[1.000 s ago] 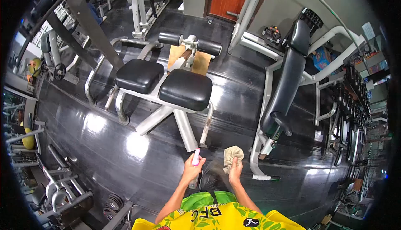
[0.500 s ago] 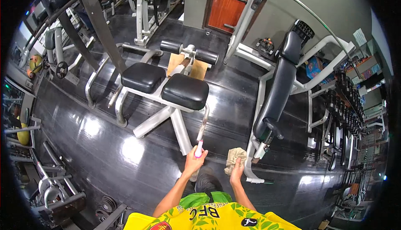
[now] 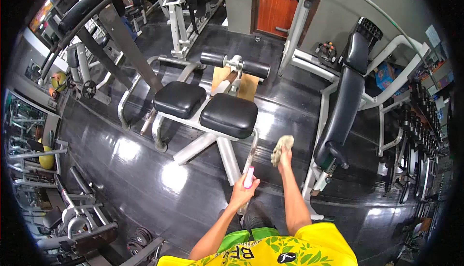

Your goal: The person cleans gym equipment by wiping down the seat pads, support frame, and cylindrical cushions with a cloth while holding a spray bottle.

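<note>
Cloth [image 3: 282, 150] gripped in right hand [image 3: 285, 161], arm stretched forward, near the black seat pad [image 3: 229, 115]; left hand [image 3: 245, 189] closed round a small white-and-pink bottle [image 3: 249, 177], held upright beside the silver frame [image 3: 228, 159].

Single fisheye view from the wearer's head, facing forward and steeply down, yellow shirt [image 3: 263, 249] close at the lower edge, padded seats [image 3: 229, 115] farther off near centre, dark curved borders, no second view sharing the scene.
</note>
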`<state>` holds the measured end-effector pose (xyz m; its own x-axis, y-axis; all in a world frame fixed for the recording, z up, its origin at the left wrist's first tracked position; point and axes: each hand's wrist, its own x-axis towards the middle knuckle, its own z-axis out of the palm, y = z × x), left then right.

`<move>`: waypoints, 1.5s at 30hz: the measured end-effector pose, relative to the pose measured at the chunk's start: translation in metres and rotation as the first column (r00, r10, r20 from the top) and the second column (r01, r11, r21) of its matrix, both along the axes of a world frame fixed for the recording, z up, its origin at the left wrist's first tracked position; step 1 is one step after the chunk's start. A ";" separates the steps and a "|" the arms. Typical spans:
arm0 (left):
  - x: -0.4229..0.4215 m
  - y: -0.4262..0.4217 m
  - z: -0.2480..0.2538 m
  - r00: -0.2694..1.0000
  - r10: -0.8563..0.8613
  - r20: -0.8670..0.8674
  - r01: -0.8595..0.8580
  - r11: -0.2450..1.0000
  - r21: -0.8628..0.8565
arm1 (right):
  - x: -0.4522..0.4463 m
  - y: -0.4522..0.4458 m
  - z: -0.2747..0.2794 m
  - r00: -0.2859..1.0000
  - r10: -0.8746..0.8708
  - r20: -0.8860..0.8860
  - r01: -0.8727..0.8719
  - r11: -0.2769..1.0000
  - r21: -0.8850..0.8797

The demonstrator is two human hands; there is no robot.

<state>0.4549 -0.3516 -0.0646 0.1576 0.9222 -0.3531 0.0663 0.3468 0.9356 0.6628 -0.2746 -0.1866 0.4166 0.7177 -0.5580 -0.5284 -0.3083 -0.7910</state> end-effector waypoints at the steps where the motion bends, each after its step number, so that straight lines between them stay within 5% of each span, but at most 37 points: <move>1: -0.002 0.000 0.013 0.999 -0.040 -0.004 0.039 0.996 -0.076 | 0.009 0.025 -0.057 0.960 -0.032 0.279 0.010 0.997 0.079; 2: -0.002 -0.003 0.010 1.000 -0.026 0.007 0.026 0.999 -0.044 | 0.004 0.045 -0.047 0.898 0.011 0.440 -0.023 1.000 0.022; 3: -0.002 -0.008 0.006 1.000 -0.007 0.018 0.008 1.000 -0.010 | -0.005 0.060 -0.009 0.927 0.148 0.345 -0.135 0.989 -0.062; 4: -0.004 -0.011 0.003 1.000 -0.013 0.003 0.013 1.000 0.002 | -0.011 0.082 -0.027 0.768 0.146 0.624 -0.115 0.989 -0.091; 5: -0.008 -0.015 0.001 1.000 0.000 -0.007 0.000 1.000 -0.005 | -0.015 0.091 -0.042 0.772 0.160 0.615 -0.129 0.987 -0.096; 7: -0.014 -0.021 0.006 0.999 -0.009 0.054 0.015 0.993 -0.117 | -0.029 0.102 -0.041 0.346 0.366 0.864 -0.424 0.882 -0.204; 8: -0.016 -0.025 0.005 0.999 0.005 0.048 0.001 0.991 -0.134 | -0.035 0.102 -0.040 0.234 0.614 0.754 -0.533 0.730 -0.428; 9: -0.020 -0.030 0.005 0.999 0.010 0.049 -0.003 0.990 -0.140 | -0.051 0.089 -0.055 0.308 0.415 0.856 -0.427 0.864 -0.265; 11: -0.028 -0.038 0.005 0.999 0.040 0.028 -0.034 0.983 -0.179 | -0.064 0.062 -0.018 0.346 0.307 0.887 -0.393 0.906 -0.161; 13: -0.038 -0.048 0.004 0.994 0.106 0.034 -0.097 0.974 -0.203 | -0.064 0.031 -0.012 0.264 0.425 0.866 -0.492 0.831 -0.258; 15: -0.046 -0.052 0.016 0.983 0.184 -0.003 -0.181 0.962 -0.203 | -0.074 -0.012 -0.017 0.104 0.308 0.946 -0.595 0.781 -0.189; 17: -0.055 -0.059 0.020 0.968 0.252 -0.015 -0.250 0.950 -0.184 | -0.091 -0.058 -0.016 0.139 0.498 0.856 -0.620 0.717 -0.317; 21: -0.064 -0.070 0.022 0.953 0.302 -0.026 -0.301 0.933 -0.198 | -0.093 -0.094 0.020 0.061 0.550 0.833 -0.716 0.605 -0.348; 23: -0.065 -0.072 0.027 0.949 0.314 -0.038 -0.315 0.927 -0.202 | -0.062 -0.089 0.021 0.366 0.706 0.607 -0.832 0.541 -0.127; 25: -0.061 -0.070 0.032 0.954 0.295 -0.053 -0.300 0.940 -0.164 | -0.047 -0.055 0.053 0.459 0.522 0.719 -0.716 0.696 -0.047; 27: -0.057 -0.069 0.036 0.957 0.287 -0.048 -0.291 0.945 -0.149 | -0.029 -0.016 0.005 0.269 0.256 0.929 -0.645 0.764 -0.024; 30: -0.049 -0.069 0.040 0.962 0.271 -0.012 -0.270 0.951 -0.150 | -0.037 0.052 0.018 -0.037 0.294 0.955 -0.718 0.657 -0.230; 31: -0.048 -0.072 0.040 0.963 0.269 -0.018 -0.269 0.951 -0.153 | -0.040 0.062 0.004 -0.032 0.298 0.954 -0.718 0.657 -0.230; 33: -0.048 -0.076 0.038 0.974 0.223 -0.027 -0.225 0.962 -0.158 | -0.048 0.073 -0.010 -0.472 0.052 0.880 -0.742 0.515 -0.429; 34: -0.048 -0.080 0.036 0.970 0.241 -0.033 -0.243 0.958 -0.150 | -0.053 0.073 -0.011 -0.466 0.061 0.882 -0.743 0.514 -0.428; 36: -0.051 -0.086 0.037 0.968 0.247 -0.036 -0.250 0.957 -0.146 | -0.059 0.073 -0.011 -0.693 0.108 0.713 -0.638 0.369 -0.676; 41: -0.059 -0.094 0.038 0.952 0.298 -0.068 -0.306 0.940 -0.153 | -0.090 0.015 0.017 -0.724 0.112 0.681 -0.663 0.161 -0.731; 43: -0.062 -0.093 0.040 0.949 0.307 -0.068 -0.314 0.941 -0.127 | -0.098 -0.019 0.021 -0.614 0.073 0.786 -0.781 0.086 -0.618; 45: -0.064 -0.092 0.039 0.946 0.316 -0.073 -0.322 0.941 -0.105 | -0.111 -0.042 0.033 -0.604 0.298 0.739 -0.795 -0.157 -0.586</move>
